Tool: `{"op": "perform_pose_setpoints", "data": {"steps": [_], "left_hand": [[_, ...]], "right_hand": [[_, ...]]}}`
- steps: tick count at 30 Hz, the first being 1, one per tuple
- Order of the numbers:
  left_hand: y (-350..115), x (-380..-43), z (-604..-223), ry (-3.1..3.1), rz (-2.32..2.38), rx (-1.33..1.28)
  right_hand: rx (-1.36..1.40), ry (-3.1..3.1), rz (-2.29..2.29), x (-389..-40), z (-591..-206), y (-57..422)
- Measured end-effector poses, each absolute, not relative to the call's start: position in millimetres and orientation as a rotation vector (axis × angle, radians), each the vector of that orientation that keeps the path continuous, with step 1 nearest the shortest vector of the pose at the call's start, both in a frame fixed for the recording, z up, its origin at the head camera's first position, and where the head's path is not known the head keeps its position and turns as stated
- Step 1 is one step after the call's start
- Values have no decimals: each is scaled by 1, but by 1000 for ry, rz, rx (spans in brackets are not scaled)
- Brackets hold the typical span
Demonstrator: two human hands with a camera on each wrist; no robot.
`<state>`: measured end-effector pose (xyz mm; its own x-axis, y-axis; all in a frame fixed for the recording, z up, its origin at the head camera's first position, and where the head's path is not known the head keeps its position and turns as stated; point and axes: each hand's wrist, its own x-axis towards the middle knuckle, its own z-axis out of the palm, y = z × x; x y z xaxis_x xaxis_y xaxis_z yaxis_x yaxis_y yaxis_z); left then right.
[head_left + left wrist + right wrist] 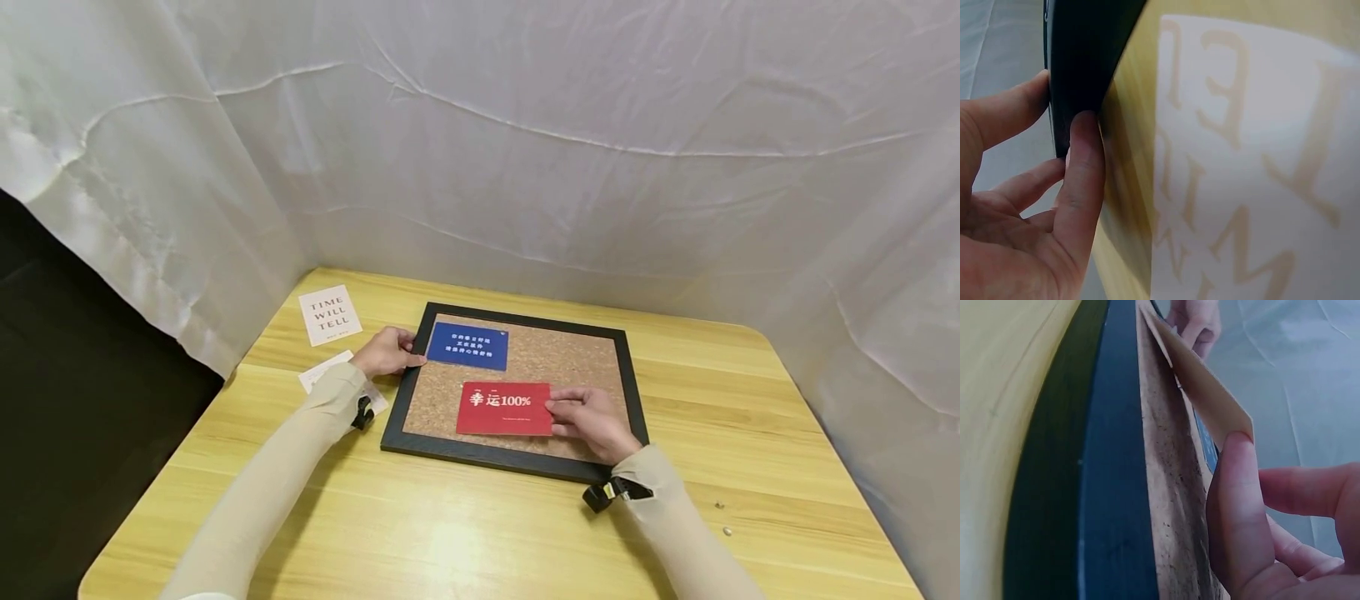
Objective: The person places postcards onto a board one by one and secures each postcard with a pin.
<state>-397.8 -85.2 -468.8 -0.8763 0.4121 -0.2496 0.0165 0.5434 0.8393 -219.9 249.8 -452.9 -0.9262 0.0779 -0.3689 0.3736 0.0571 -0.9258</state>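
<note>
A: Head view: what lies at the centre?

B: A black-framed rectangular cork board (558, 358) rests on a yellow wood-grain surface (420, 521). A rectangular blue card with white characters (468, 347) occupies its upper left part; a rectangular red card marked "100%" (502, 410) is over the lower middle, just below the blue one and apart from it.

A: And the hands?

B: The left hand (385, 352) grasps the board's left border. The right hand (592, 421) pinches the red card by its right edge.

A: What surrounds the board?

B: To its left, a white paper card reading "TIME WILL TELL" (330, 315) and, partly covered by the left forearm, a second white paper card with small print (318, 373). To its right, near the right forearm, two tiny pieces (727, 531), too small to identify.

A: Left wrist view?

B: The fingers (1082, 187) hold the black border from both sides; the large-lettered card lies beside it on the surface.

A: Right wrist view?

B: The fingers (1244, 506) grip the red card's edge, its tan underside showing. The card slants, its gripped edge raised clear of the cork.
</note>
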Motion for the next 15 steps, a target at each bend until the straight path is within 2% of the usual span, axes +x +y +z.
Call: {"op": "perform_pose_setpoints", "data": {"steps": [15], "left_hand": [[-86, -399, -470, 2370, 1278, 368]], "right_hand": [[480, 2154, -1937, -231, -451, 251]]}}
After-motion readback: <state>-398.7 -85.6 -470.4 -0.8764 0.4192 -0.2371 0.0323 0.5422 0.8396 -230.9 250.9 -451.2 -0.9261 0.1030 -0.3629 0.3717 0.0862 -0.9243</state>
